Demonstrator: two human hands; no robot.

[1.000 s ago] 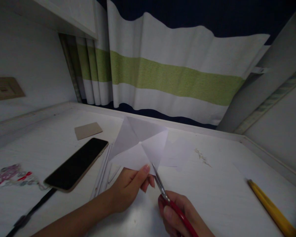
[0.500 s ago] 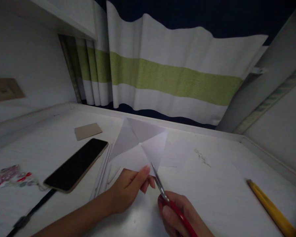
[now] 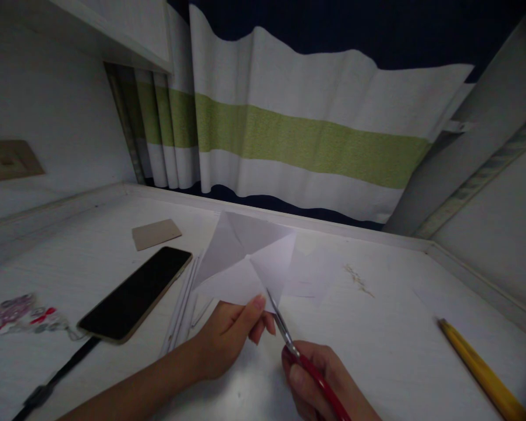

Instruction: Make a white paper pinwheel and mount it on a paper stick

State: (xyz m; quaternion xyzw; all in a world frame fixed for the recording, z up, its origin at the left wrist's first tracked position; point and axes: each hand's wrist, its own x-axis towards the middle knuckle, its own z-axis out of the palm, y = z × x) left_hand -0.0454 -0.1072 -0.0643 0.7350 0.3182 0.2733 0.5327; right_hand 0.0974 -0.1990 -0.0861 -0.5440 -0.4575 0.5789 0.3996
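My left hand (image 3: 241, 321) pinches the near edge of a white square of paper (image 3: 228, 280) between thumb and fingers. Cuts or creases run from the paper's corners toward its middle, and the sheet is held up off the desk. In my right hand (image 3: 311, 374) is a pair of scissors (image 3: 319, 383) with red handles. Their metal blades look nearly closed, with the tips over the paper's near right corner, along one of the lines. Whether the blades are gripping paper there I cannot tell.
A black phone (image 3: 135, 295) on a cord lies at the left, with beaded charms (image 3: 21, 313) beside it. Thin white sticks (image 3: 182, 310), a beige card (image 3: 156, 234), loose paper (image 3: 311, 275), small tan bits (image 3: 357, 279) and a yellow tool (image 3: 482, 371) lie on the desk (image 3: 398, 351).
Very little differs. The paper has dipped slightly and shifted a touch left, and the scissor tips have moved a few pixels left with it. Both hands keep their holds.
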